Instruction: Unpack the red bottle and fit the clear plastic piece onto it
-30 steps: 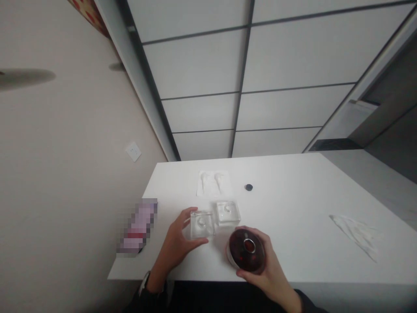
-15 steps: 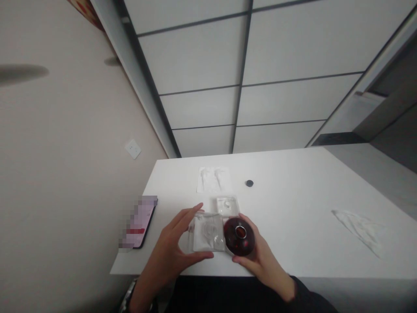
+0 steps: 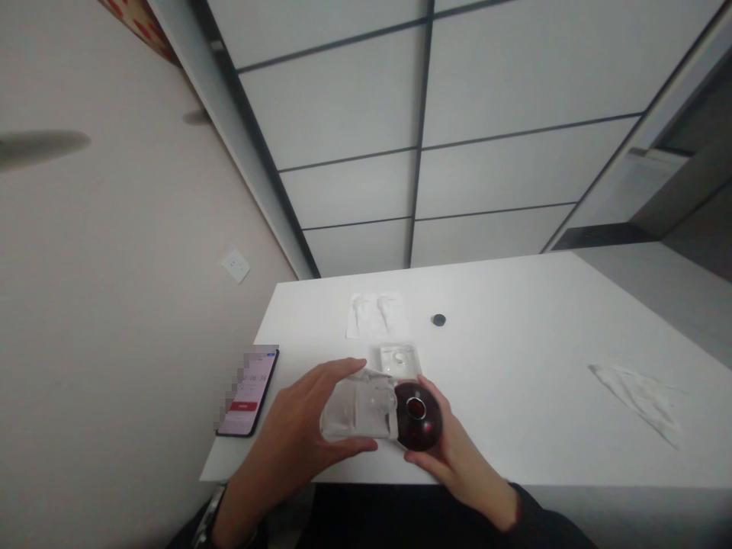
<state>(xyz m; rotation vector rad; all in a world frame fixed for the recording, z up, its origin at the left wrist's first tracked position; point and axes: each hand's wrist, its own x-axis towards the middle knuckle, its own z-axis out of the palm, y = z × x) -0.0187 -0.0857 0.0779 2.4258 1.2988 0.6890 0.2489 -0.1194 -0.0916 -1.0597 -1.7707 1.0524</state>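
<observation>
In the head view, the left hand [image 3: 300, 412] held a clear square container [image 3: 357, 412], its fingers curved along the far side and its thumb along the near side. The container was tilted, one end turned toward the right hand [image 3: 457, 446], whose fingers and thumb wrapped the outer side of a dark red round object [image 3: 420, 427] with a pale ring on its top. The two pieces met side by side, though whether they pressed together could not be told. Both were above the near part of the white worktop [image 3: 526, 366].

Just behind them stood a second clear square container [image 3: 400, 364]. Farther back lay a pale sheet [image 3: 371, 332] bearing two whitish pieces [image 3: 359, 306], and to its right a small dark disc [image 3: 439, 320]. A phone [image 3: 248, 396] with a lit, partly blurred screen lay at the left edge, while a crumpled white cloth [image 3: 637, 396] lay well off to the right. A band [image 3: 211, 511] circled the left wrist. White panels [image 3: 343, 99] with dark strips rose beyond.
</observation>
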